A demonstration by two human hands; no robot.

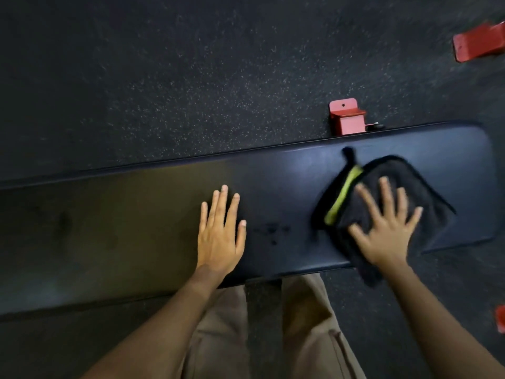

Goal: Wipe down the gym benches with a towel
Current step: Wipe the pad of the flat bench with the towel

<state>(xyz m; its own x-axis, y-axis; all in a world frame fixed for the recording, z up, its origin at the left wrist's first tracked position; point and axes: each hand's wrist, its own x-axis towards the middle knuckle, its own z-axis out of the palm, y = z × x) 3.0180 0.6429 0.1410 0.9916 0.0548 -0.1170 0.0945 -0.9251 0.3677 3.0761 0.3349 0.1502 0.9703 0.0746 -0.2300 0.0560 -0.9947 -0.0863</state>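
A long, dark navy padded bench (136,228) is stretching across the view from left to right, sitting over a black rubber floor flecked with pale specks (164,77). A black fluffy towel (426,187), showing a yellow-green strip (343,196) along one fold, is lying on the bench's right portion, with one corner hanging over the near edge.

The right hand (388,236) is pressing flat on the towel, its fingers spread wide and straight; its grip is released, with nothing curled round the cloth. The hand and the towel are looking blurred.

The left hand (220,236) is resting palm down on the bare padding near the middle of the bench, well apart from the towel, with its fingers straight and close together and its grip likewise released. A few small dark spots (273,233) are showing on the padding between the two hands.

A red metal bracket (345,116) is standing on the floor just beyond the bench's far edge, and another red metal piece (478,43) is lying at the upper right. The person's beige trousers (308,324) are showing below the near edge.
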